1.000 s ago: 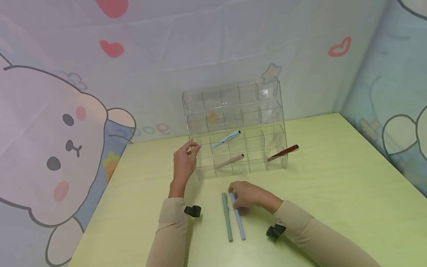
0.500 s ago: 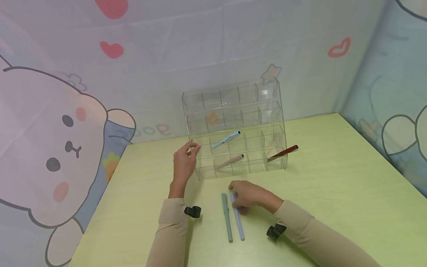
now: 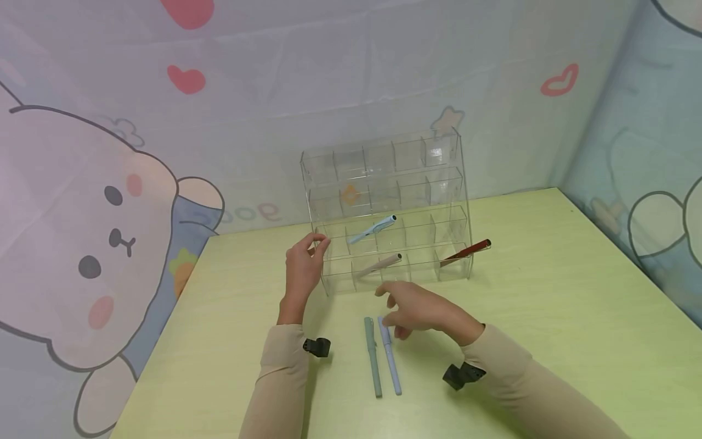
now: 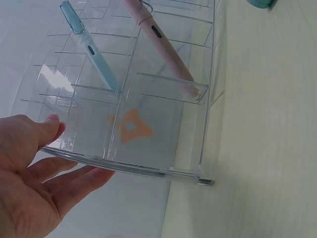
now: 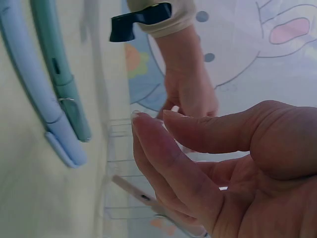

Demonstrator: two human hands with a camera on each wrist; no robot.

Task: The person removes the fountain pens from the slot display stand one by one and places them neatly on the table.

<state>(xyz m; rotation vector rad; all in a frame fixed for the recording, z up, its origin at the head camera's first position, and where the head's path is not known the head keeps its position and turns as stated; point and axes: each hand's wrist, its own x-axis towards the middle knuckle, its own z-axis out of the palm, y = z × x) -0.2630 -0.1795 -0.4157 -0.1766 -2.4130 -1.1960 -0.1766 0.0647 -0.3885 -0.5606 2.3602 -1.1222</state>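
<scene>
You face a pale yellow-green table [image 3: 548, 305] with a faint wood grain, pushed into a corner. The wall behind it is hung with a lilac cartoon backdrop [image 3: 329, 73]: a large white rabbit [image 3: 93, 244] at left, red hearts [image 3: 186, 79] above. The wall at right carries a pale blue sheet [image 3: 652, 152] with outlined figures. Lighting is even and soft.
</scene>
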